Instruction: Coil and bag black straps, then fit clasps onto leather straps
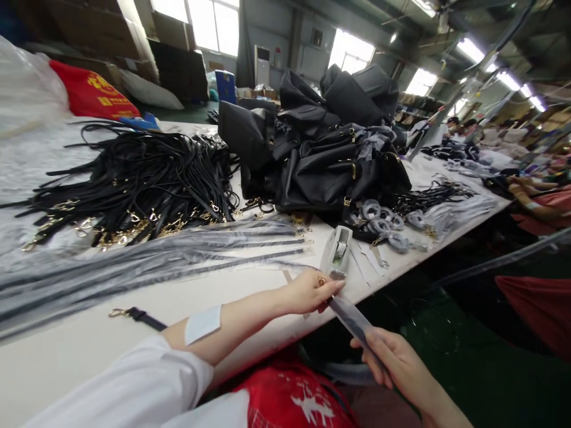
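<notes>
The apron (303,395) is nearest; at five o'clock a blurred strap (350,315) is clamped in the fingers of both left hand (307,291) and right hand (399,359), apparently to hold it straight, dispenser (338,249) within reach at four o'clock

Black straps (173,172), black bags (319,178), gold clasps (127,235), white table (80,365).
Held strip (351,316) cloudy grey over black; wrapped strips (147,260) streaked grey-black; dispenser (331,248) pale grey; lap cloth (279,389) red, white print; sleeve (134,377) white; patch (203,324) pale blue.
</notes>
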Action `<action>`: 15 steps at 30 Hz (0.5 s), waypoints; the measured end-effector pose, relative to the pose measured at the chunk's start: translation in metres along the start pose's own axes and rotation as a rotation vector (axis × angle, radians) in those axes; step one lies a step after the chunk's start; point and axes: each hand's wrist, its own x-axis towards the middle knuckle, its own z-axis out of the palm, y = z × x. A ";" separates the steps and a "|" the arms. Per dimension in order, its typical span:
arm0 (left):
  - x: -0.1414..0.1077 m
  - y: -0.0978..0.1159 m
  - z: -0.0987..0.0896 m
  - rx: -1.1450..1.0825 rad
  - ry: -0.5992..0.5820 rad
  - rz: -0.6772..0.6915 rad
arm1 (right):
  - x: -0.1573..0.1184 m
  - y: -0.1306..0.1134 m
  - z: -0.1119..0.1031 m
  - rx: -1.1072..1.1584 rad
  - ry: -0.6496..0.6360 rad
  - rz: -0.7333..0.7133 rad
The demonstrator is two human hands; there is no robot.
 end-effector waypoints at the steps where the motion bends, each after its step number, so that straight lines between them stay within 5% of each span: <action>1: -0.001 0.002 0.002 -0.005 0.008 -0.010 | 0.000 0.001 -0.002 -0.005 -0.001 0.001; 5: 0.001 0.008 0.009 -0.074 0.002 -0.082 | -0.003 0.009 -0.012 -0.030 -0.035 0.002; 10: 0.008 0.010 0.007 -0.198 -0.185 -0.186 | -0.009 0.017 -0.026 -0.128 -0.037 -0.081; 15: 0.012 -0.002 0.004 -0.137 -0.790 -0.254 | -0.011 0.007 -0.032 -0.380 -0.039 -0.145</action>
